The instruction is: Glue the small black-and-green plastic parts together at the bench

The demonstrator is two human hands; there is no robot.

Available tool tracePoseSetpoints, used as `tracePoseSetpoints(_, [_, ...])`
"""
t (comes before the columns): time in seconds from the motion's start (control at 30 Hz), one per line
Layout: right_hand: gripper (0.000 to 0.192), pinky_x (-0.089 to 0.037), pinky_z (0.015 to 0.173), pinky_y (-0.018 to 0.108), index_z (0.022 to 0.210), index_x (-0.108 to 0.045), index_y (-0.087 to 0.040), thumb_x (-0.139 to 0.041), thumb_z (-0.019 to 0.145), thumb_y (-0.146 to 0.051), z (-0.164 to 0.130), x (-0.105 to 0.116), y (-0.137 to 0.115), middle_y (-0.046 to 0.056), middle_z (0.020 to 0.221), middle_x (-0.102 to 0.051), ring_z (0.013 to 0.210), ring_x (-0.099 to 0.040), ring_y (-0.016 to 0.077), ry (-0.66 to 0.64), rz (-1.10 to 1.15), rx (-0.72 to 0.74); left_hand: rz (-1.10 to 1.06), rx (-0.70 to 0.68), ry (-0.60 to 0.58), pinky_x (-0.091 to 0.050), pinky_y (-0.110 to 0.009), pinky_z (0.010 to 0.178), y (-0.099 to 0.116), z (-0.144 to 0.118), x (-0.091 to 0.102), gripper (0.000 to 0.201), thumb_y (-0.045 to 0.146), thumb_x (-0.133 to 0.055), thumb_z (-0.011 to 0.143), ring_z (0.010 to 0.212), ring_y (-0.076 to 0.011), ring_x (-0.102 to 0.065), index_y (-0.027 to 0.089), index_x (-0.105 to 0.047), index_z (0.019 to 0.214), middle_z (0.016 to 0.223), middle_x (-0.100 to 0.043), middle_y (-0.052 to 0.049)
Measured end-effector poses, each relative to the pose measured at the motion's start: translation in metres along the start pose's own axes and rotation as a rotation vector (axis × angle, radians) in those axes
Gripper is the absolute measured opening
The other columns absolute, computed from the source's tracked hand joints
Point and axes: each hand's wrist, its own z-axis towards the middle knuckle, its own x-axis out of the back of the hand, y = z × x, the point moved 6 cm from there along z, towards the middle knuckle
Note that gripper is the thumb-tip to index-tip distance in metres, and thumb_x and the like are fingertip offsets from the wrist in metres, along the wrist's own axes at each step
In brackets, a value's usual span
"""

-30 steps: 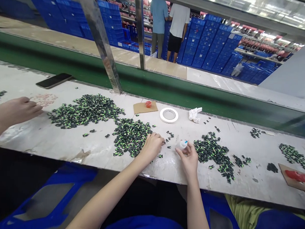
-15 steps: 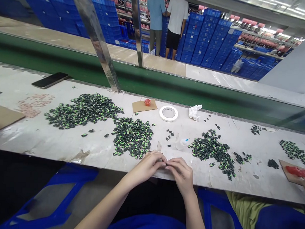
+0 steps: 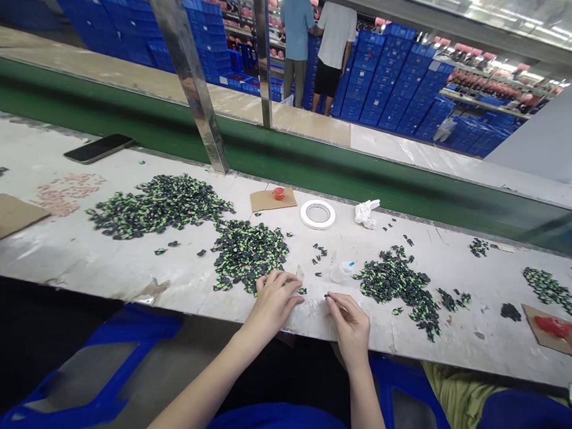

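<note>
Left hand: the left hand (image 3: pixel 274 302) is resting at the near edge of the workbench (image 3: pixel 78 257), fingers curled loosely over the near rim of the middle pile of black-and-green parts (image 3: pixel 248 254); whether it is grasping one cannot be told.
Right hand: the right hand (image 3: pixel 351 320) is pinching a small dark part (image 3: pixel 327 296) between thumb and fingertips, just above the bench.
Nearby: a small glue bottle (image 3: pixel 341 271) is lying just beyond the hands, a tape roll (image 3: pixel 317 214) farther back.

Black pieces flecked with bright green are lying in a heap (image 3: pixel 249 254) on the off-white tabletop (image 3: pixel 101 258). A white tape ring (image 3: pixel 318 214) is sitting beside tan cardboard (image 3: pixel 267 201) carrying a red cap (image 3: pixel 278 193). Blue crates (image 3: pixel 398 87) are showing beyond the dark green belt (image 3: pixel 315 172).
</note>
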Motion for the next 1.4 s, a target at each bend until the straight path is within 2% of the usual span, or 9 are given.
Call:
tracePoseSetpoints(0.17, [0.019, -0.057, 0.059, 0.03, 0.079, -0.078, -0.02, -0.072, 0.073, -0.037, 0.0, -0.003, 0.008, 0.007, 0.081, -0.073, 0.068, -0.065, 0.0188, 0.029, 0.062, -0.163, 0.026, -0.045, 0.036, -0.036, -0.038, 0.082, -0.002, 0.002, -0.01, 0.012, 0.012, -0.062, 0.084, 0.1, -0.024, -0.054, 0.022, -0.068, 0.084, 0.1, -0.07, -0.005])
tracePoseSetpoints(0.3, [0.02, -0.056, 0.059, 0.031, 0.081, -0.078, -0.021, -0.071, 0.072, -0.038, 0.001, -0.008, 0.007, 0.006, 0.08, -0.073, 0.063, -0.063, 0.0169, -0.009, 0.071, -0.205, -0.052, -0.07, 0.001, -0.036, -0.035, 0.081, 0.002, 0.005, -0.01, 0.015, 0.01, -0.056, 0.087, 0.093, -0.0208, -0.056, 0.021, -0.065, 0.084, 0.09, -0.071, -0.003])
tracePoseSetpoints(0.5, [0.019, -0.056, 0.066, 0.032, 0.085, -0.078, -0.022, -0.069, 0.076, -0.036, 0.002, -0.016, 0.002, 0.006, 0.079, -0.072, 0.07, -0.065, 0.0186, -0.097, 0.036, -0.167, -0.168, -0.111, -0.024, -0.037, -0.034, 0.08, 0.011, 0.002, 0.0, 0.019, 0.009, -0.051, 0.088, 0.087, -0.0188, -0.061, 0.021, -0.066, 0.086, 0.087, -0.072, -0.003])
tracePoseSetpoints(0.7, [0.016, -0.056, 0.069, 0.033, 0.087, -0.078, -0.023, -0.068, 0.078, -0.032, 0.002, -0.017, 0.0, 0.006, 0.083, -0.073, 0.076, -0.067, 0.0201, -0.124, 0.018, -0.12, -0.207, -0.175, -0.022, -0.038, -0.035, 0.079, 0.017, -0.001, 0.004, 0.021, 0.011, -0.052, 0.088, 0.09, -0.0202, -0.062, 0.022, -0.069, 0.093, 0.087, -0.074, -0.004])
tracePoseSetpoints(0.97, [0.014, -0.055, 0.068, 0.031, 0.081, -0.077, -0.023, -0.068, 0.079, -0.033, 0.001, -0.017, -0.008, 0.006, 0.081, -0.073, 0.077, -0.068, 0.0204, -0.19, 0.008, -0.105, -0.366, -0.156, -0.062, -0.044, -0.036, 0.082, 0.012, -0.003, 0.005, 0.02, 0.012, -0.054, 0.085, 0.09, -0.021, -0.062, 0.023, -0.07, 0.089, 0.086, -0.072, -0.004])
tracePoseSetpoints(1.2, [0.022, -0.053, 0.064, 0.027, 0.087, -0.075, -0.021, -0.061, 0.085, -0.038, -0.001, -0.021, -0.019, 0.006, 0.084, -0.071, 0.075, -0.066, 0.018, -0.328, -0.03, -0.088, -0.469, -0.126, -0.038, -0.047, -0.035, 0.083, 0.013, -0.006, 0.01, 0.018, 0.012, -0.055, 0.082, 0.089, -0.0214, -0.062, 0.022, -0.07, 0.086, 0.085, -0.07, -0.004])
tracePoseSetpoints(1.4, [0.023, -0.05, 0.062, 0.025, 0.076, -0.069, -0.018, -0.062, 0.082, -0.04, -0.003, -0.019, -0.023, 0.003, 0.071, -0.066, 0.066, -0.061, 0.015, -0.27, 0.046, -0.066, -0.437, -0.123, -0.015, -0.046, -0.037, 0.082, 0.027, -0.014, 0.018, 0.017, 0.015, -0.054, 0.085, 0.082, -0.0203, -0.062, 0.023, -0.069, 0.085, 0.08, -0.07, -0.003])
